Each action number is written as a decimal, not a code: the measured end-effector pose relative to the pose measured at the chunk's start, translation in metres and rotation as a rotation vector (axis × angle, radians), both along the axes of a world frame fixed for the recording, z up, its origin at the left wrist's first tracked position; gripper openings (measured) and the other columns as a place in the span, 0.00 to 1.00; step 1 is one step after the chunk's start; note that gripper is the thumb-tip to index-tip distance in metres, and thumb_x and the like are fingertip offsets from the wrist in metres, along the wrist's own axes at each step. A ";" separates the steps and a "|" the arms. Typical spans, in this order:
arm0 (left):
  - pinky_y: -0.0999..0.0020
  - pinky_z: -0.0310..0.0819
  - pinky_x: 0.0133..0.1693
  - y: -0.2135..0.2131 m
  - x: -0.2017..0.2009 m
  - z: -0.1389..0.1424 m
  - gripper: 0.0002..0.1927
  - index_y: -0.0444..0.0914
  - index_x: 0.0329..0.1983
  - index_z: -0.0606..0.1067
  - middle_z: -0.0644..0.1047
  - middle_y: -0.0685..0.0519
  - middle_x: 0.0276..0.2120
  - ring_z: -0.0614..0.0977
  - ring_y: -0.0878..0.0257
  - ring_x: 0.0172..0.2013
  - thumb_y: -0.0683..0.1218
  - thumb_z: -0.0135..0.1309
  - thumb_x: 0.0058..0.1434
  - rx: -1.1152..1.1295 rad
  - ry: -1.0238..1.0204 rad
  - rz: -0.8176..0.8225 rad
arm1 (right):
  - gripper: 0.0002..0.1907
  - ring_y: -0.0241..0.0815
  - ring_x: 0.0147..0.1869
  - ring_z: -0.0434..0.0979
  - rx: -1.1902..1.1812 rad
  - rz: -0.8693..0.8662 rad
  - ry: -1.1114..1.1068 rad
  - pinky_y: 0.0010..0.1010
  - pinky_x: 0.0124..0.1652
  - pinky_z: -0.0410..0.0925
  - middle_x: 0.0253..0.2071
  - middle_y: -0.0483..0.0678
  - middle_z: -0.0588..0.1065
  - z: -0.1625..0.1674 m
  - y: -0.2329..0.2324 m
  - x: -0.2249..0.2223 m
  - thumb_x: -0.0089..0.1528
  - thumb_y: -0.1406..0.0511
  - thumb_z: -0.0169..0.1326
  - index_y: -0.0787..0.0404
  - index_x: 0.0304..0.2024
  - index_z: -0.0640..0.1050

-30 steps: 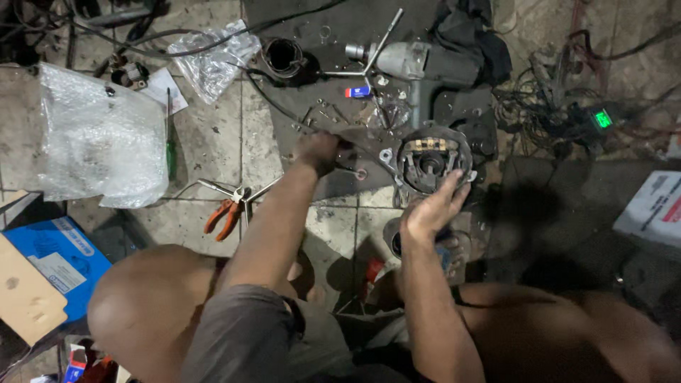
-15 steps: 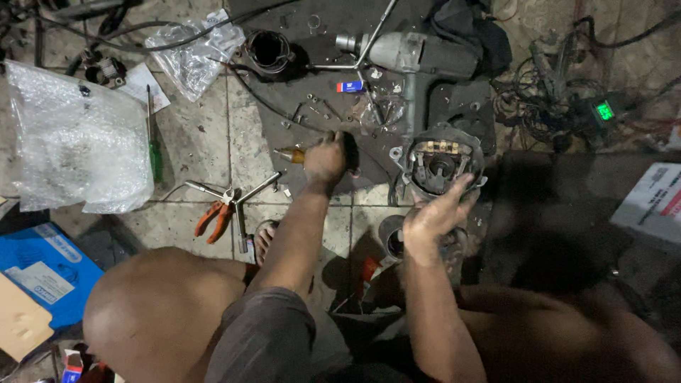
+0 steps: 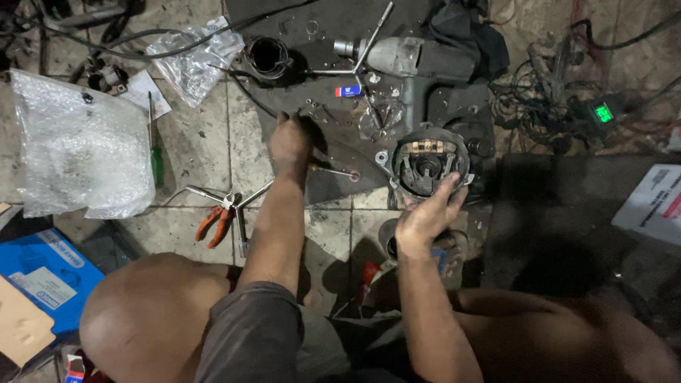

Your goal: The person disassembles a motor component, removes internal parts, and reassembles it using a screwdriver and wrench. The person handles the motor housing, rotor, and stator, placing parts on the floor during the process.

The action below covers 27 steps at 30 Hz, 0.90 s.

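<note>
1. The round metal part [image 3: 430,164], a disc-shaped assembly with dark pieces inside its rim, sits right of centre in the frame, on the edge of the dark mat [image 3: 333,78], and your right hand [image 3: 425,216] props it up from below with the fingers spread along its lower rim.
2. Your left hand [image 3: 289,142] has moved: a second ago it lay close beside the round part, and now it is further up and to the left on the mat, well apart from the part.
3. That left hand is closed over the handle of a slim screwdriver [image 3: 335,170]; its shaft runs right toward the part, and its tip lies near the rim, though you cannot tell if it touches.
4. Your right hand has barely shifted, so the part has stayed put while the tool came into play.
5. In my judgement this means the picking-up is done and the tool is ready to be brought to the part.
6. Left of your forearm, orange-handled pliers [image 3: 216,220] lie on the tiled floor [image 3: 191,142]; a grey power tool [image 3: 418,60] lies at the top centre.
</note>
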<state>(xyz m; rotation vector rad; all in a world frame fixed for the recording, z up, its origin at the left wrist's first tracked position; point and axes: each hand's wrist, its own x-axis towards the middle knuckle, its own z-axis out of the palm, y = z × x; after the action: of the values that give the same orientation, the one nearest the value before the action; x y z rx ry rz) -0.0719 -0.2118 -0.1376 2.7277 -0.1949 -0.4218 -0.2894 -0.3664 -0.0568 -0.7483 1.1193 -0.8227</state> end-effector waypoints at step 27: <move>0.46 0.75 0.43 -0.063 0.030 0.013 0.14 0.41 0.49 0.79 0.80 0.42 0.45 0.82 0.40 0.43 0.49 0.58 0.63 -0.258 -0.166 0.028 | 0.49 0.58 0.69 0.70 0.028 -0.054 0.150 0.50 0.52 0.74 0.73 0.58 0.62 0.002 -0.004 0.010 0.61 0.48 0.56 0.56 0.76 0.48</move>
<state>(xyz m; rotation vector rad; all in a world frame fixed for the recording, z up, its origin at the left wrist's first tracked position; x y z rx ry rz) -0.0414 -0.2751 -0.1247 2.5062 -0.2369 -0.1494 -0.2796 -0.3701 -0.0544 -0.7688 1.2877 -0.8044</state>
